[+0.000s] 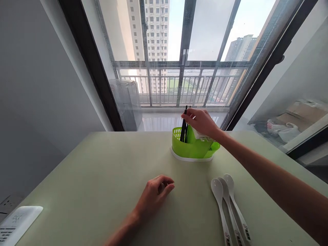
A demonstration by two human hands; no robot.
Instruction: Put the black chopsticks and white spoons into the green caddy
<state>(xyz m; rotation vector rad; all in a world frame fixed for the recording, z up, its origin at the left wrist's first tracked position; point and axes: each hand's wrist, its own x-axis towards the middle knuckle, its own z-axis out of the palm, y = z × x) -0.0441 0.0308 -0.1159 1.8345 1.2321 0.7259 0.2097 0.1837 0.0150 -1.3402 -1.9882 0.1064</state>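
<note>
Past near-right spoons (229, 204), pinches chopsticks (182, 131) nearly upright below right hand (202, 120) in far basket (191, 150), with left hand (154, 190) nearer, loosely curled, empty.

On the tabletop (107, 184), the caddy (191, 149) stands toward the far edge, chopsticks (183, 132) in its left part. Three spoons (230, 208) lie before it, rightward; a device (24, 220) lies at near left. Behind is the window (188, 27).
</note>
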